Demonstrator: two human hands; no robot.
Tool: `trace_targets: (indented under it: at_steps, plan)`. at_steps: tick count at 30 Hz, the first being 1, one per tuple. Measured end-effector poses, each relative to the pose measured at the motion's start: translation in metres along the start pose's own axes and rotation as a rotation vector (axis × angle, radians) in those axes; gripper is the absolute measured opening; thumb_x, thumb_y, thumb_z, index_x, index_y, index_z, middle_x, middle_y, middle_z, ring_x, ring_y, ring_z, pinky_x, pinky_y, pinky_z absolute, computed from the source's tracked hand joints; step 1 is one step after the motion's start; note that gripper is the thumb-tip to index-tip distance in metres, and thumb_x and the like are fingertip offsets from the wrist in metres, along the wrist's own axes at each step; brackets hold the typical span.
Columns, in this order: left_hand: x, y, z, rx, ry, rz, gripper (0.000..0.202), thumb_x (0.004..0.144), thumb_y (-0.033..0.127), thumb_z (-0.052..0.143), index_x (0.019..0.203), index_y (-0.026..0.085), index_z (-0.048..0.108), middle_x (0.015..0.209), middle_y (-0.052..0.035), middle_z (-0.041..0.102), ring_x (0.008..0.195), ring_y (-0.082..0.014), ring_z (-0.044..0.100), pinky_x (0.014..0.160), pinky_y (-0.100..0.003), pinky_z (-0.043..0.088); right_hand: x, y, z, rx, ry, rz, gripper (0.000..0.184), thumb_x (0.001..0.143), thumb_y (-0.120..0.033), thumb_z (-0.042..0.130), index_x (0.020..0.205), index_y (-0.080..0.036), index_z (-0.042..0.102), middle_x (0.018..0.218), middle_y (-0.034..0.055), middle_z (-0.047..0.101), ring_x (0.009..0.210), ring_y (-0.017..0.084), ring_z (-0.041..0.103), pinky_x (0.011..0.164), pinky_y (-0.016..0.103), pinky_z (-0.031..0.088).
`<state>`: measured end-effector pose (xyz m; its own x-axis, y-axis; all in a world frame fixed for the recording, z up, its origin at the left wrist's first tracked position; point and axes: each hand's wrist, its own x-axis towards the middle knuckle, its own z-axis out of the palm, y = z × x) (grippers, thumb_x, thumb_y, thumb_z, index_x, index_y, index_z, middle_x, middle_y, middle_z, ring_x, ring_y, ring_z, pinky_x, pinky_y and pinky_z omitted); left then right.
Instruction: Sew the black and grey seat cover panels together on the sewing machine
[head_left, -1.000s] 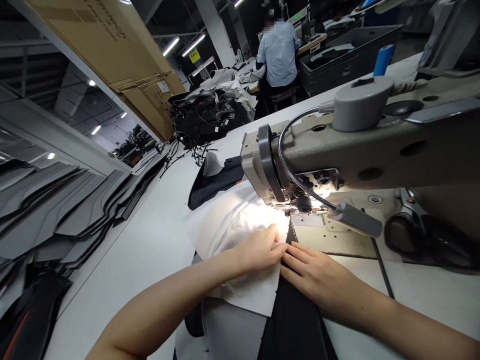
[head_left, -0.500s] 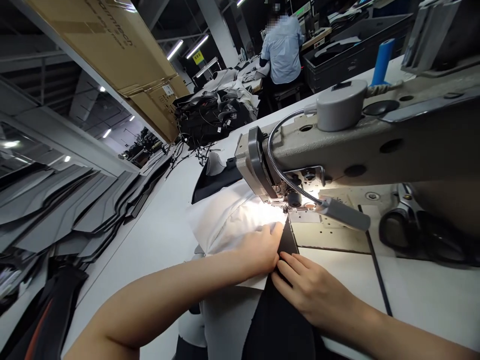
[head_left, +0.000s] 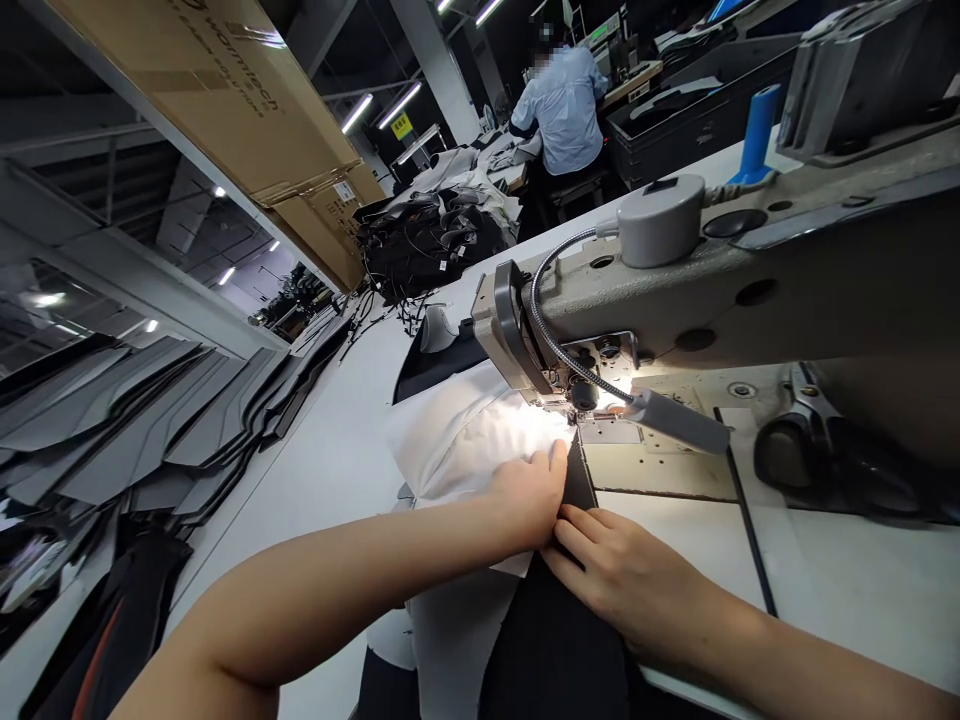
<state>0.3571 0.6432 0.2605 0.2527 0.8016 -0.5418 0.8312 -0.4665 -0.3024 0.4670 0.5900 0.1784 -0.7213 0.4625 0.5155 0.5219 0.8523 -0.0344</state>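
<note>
- The left hand (head_left: 529,495) lies on the near right edge of the white fabric sheet (head_left: 465,432). Its knuckles are bent and its thumb points toward the presser foot (head_left: 582,400). The fingertips are tucked under, so I cannot tell whether they pinch the edge or only press on it.
- The right hand (head_left: 615,575) rests flat, fingers spread and straight, on the black fabric panel (head_left: 559,650). It grips nothing, and its fingertips touch the left hand's fingers.
- The white sheet lies on top of the black panel. Both run from the near table edge up to the needle, under the head of the industrial sewing machine (head_left: 675,290). A narrow strip of black shows just right of the left thumb.
- The gooseneck lamp (head_left: 679,420) lights the cloth at the foot.
- Judged from this, the step in hand is guiding the two layers, edges matched, at the needle.
- Further feeding would call for both hands to slide the layers away together. The edges must stay aligned and the left thumb must stay clear of the foot.
- Around the hands:
  - Dark-handled shears (head_left: 817,460) lie on the machine bed at right.
  - Stacks of grey cut panels (head_left: 150,430) lie at left.
  - Cardboard boxes (head_left: 247,110) sit above those stacks.
  - A blue thread cone (head_left: 757,130) stands at far right.
  - A co-worker in a light blue shirt (head_left: 562,110) sits far off, facing away.
</note>
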Motion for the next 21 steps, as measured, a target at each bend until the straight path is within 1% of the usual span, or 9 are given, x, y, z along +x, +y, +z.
trace_targets:
  at_steps: [2,5,6,9,11,13,16,19,21]
  plan:
    - [-0.004,-0.004,0.002,-0.040,-0.031,0.000,0.074,0.084,0.017,0.049,0.147,0.012,0.011,0.110,-0.0162,0.060,0.090,-0.0259,0.064,0.070,-0.031,0.051,-0.002,-0.001,-0.004,0.024,-0.052,-0.053,0.036,0.066,-0.020,0.059,0.101,-0.013,0.060,0.086,0.0102,0.058,0.078,0.024,0.053,0.060,0.033,0.041]
    - [-0.005,-0.013,0.000,-0.083,-0.099,0.021,0.082,0.080,0.018,0.055,0.147,0.017,0.008,0.092,-0.0085,0.067,0.077,-0.0224,0.066,0.060,-0.026,0.050,-0.003,-0.006,-0.001,-0.036,0.019,-0.044,0.035,0.072,-0.018,0.056,0.106,-0.011,0.059,0.092,0.0127,0.060,0.084,0.025,0.054,0.064,0.034,0.042]
    - [-0.004,-0.015,-0.001,-0.076,-0.105,0.021,0.082,0.080,0.018,0.055,0.147,0.019,0.008,0.091,-0.0084,0.068,0.077,-0.0232,0.067,0.060,-0.027,0.050,-0.004,-0.008,0.002,-0.061,0.057,-0.026,0.032,0.075,-0.015,0.054,0.106,-0.011,0.059,0.093,0.0131,0.060,0.085,0.024,0.055,0.065,0.034,0.042]
    - [0.001,-0.021,-0.006,-0.009,-0.100,-0.006,0.079,0.082,0.010,0.050,0.147,0.021,0.008,0.102,-0.0149,0.065,0.088,-0.0291,0.065,0.068,-0.034,0.050,-0.004,-0.012,0.011,-0.082,0.125,0.009,0.032,0.078,-0.010,0.049,0.108,-0.011,0.060,0.093,0.0134,0.062,0.087,0.024,0.056,0.068,0.034,0.042]
    - [0.003,-0.023,-0.008,0.007,-0.157,0.017,0.093,0.076,0.013,0.058,0.147,0.019,0.000,0.103,-0.0158,0.065,0.088,-0.0299,0.065,0.069,-0.035,0.050,-0.004,-0.013,0.014,-0.078,0.151,0.011,0.033,0.077,-0.010,0.048,0.108,-0.010,0.060,0.093,0.0133,0.063,0.089,0.025,0.057,0.068,0.034,0.043]
    - [0.004,-0.025,-0.008,0.002,-0.185,0.076,0.108,0.068,0.025,0.067,0.147,0.014,-0.006,0.104,-0.0155,0.064,0.086,-0.0294,0.064,0.069,-0.034,0.051,-0.004,-0.013,0.015,-0.076,0.174,0.017,0.034,0.076,-0.010,0.048,0.108,-0.010,0.061,0.093,0.0133,0.063,0.091,0.026,0.058,0.070,0.035,0.044]
    - [0.006,-0.027,0.002,0.012,-0.056,0.125,0.103,0.068,0.034,0.063,0.146,0.010,0.002,0.113,-0.0187,0.058,0.089,-0.0300,0.063,0.069,-0.035,0.051,-0.003,-0.013,0.014,-0.072,0.182,0.032,0.034,0.076,-0.011,0.048,0.106,-0.010,0.062,0.095,0.0135,0.064,0.092,0.027,0.058,0.072,0.034,0.045]
    - [0.010,-0.027,0.020,0.051,0.097,0.114,0.085,0.076,0.027,0.054,0.146,0.010,0.009,0.109,-0.0174,0.058,0.088,-0.0289,0.063,0.066,-0.034,0.051,-0.004,-0.014,0.016,-0.064,0.189,0.043,0.037,0.075,-0.012,0.048,0.109,-0.011,0.061,0.098,0.0142,0.064,0.094,0.028,0.058,0.074,0.036,0.045]
    - [0.012,-0.027,0.027,0.092,0.159,0.091,0.073,0.083,0.022,0.046,0.146,0.012,0.012,0.104,-0.0164,0.060,0.085,-0.0283,0.063,0.064,-0.035,0.051,-0.004,-0.014,0.018,-0.061,0.208,0.058,0.038,0.074,-0.014,0.049,0.110,-0.011,0.061,0.101,0.0143,0.064,0.096,0.029,0.058,0.079,0.037,0.045]
